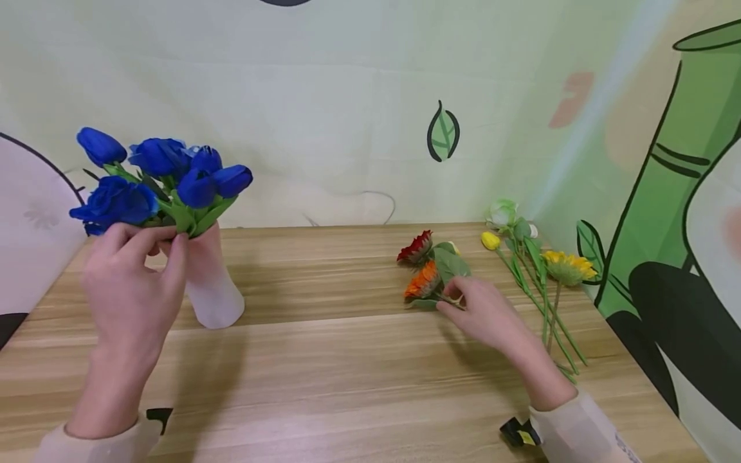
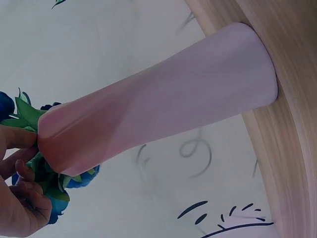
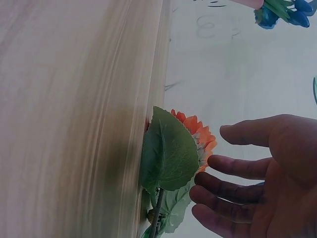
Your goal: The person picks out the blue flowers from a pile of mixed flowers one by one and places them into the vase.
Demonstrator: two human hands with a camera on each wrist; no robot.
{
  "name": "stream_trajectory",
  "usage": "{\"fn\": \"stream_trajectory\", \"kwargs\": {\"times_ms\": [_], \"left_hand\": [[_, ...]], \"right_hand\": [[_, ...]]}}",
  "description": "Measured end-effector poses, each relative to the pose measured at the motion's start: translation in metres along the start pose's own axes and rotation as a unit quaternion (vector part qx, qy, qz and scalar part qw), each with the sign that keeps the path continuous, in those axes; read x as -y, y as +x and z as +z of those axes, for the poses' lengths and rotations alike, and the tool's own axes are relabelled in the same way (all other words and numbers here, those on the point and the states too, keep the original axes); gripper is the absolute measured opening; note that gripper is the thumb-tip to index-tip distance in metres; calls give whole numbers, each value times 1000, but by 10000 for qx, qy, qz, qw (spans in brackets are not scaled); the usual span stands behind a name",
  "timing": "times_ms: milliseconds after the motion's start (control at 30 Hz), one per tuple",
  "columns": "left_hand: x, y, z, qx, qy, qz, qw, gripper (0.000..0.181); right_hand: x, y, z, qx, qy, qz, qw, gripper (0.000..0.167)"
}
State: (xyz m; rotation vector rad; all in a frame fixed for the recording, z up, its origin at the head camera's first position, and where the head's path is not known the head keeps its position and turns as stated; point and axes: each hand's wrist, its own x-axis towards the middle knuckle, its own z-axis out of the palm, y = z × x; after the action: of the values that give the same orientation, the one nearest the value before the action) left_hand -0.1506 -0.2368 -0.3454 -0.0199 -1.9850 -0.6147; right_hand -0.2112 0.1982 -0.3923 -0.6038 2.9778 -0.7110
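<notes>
My left hand (image 1: pixel 134 273) is at the mouth of a pink-and-white vase (image 1: pixel 215 292), thumb and forefinger pinching the green leaves and stem of a blue tulip (image 1: pixel 197 188). More blue tulips and a blue rose (image 1: pixel 118 200) fan out above the rim; the hand hides part of their stems. The vase (image 2: pixel 163 99) stands upright on the table. Over to the right, my right hand (image 1: pixel 485 310) reaches to the stem of an orange sunflower (image 1: pixel 422 281) lying on the table. In the right wrist view the fingers (image 3: pixel 237 168) are extended and apart, beside the orange sunflower (image 3: pixel 202 141).
A dark red flower (image 1: pixel 415 248) lies behind the orange one. Farther right lie a yellow sunflower (image 1: pixel 569 267), a yellow tulip (image 1: pixel 490 240) and a pale green-white flower (image 1: pixel 502 213) with long stems. A printed cloth (image 1: pixel 324 128) hangs behind the wooden table (image 1: pixel 324 373).
</notes>
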Motion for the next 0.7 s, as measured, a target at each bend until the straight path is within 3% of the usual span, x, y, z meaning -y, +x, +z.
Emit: {"fn": "stream_trajectory", "kwargs": {"times_ms": [367,500,600,700], "left_hand": [[-1,-2,0,236,223,-17,9995,22],[-7,-5,-2,308,278,-137,9990,23],[-19,-8,-3,415,289,71,9987,23],[-34,-13,-1,820,217,488,9952,23]], "right_hand": [[-4,-2,0,-9,1,18,10000,24],[-4,-1,-2,-5,7,46,10000,27],[-3,-1,-5,-43,5,30,10000,30],[-2,-1,-7,-134,40,37,9999,35]]}}
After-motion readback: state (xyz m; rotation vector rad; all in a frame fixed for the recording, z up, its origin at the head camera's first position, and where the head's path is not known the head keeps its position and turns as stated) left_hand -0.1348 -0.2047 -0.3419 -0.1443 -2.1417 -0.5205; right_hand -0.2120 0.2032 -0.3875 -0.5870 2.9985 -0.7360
